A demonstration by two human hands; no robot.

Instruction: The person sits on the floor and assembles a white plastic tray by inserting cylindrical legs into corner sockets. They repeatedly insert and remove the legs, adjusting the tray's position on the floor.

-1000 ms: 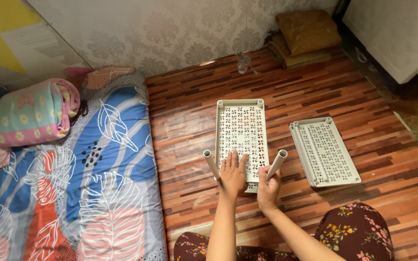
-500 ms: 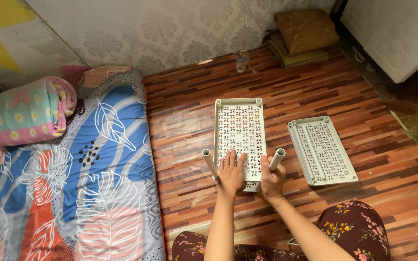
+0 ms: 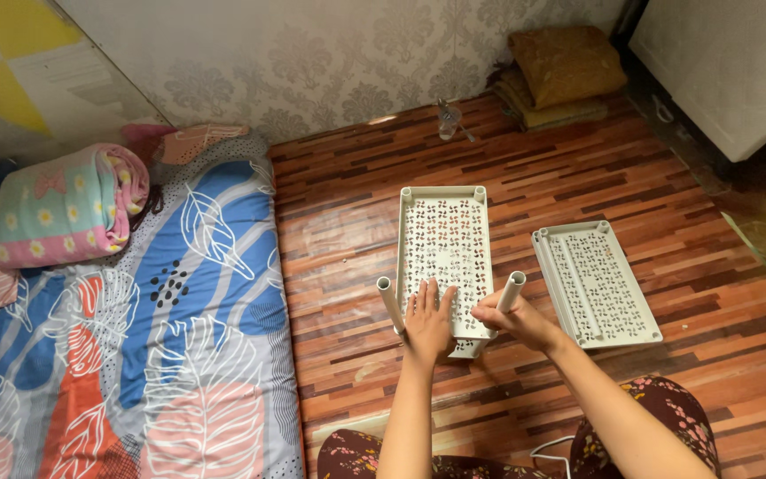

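Tray (image 3: 443,248) under hands (image 3: 427,321) — poles (image 3: 511,291) upright

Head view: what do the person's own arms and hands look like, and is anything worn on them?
Both forearms are bare, with no sleeves in view. The left hand and right hand wear no gloves; no rings, watch or bracelets show. Nail detail on the fingers is too small to tell.

A leaf-print mattress (image 3: 135,355), rolled blanket (image 3: 68,204), folded cushions (image 3: 565,71), perhaps a glass (image 3: 448,120).
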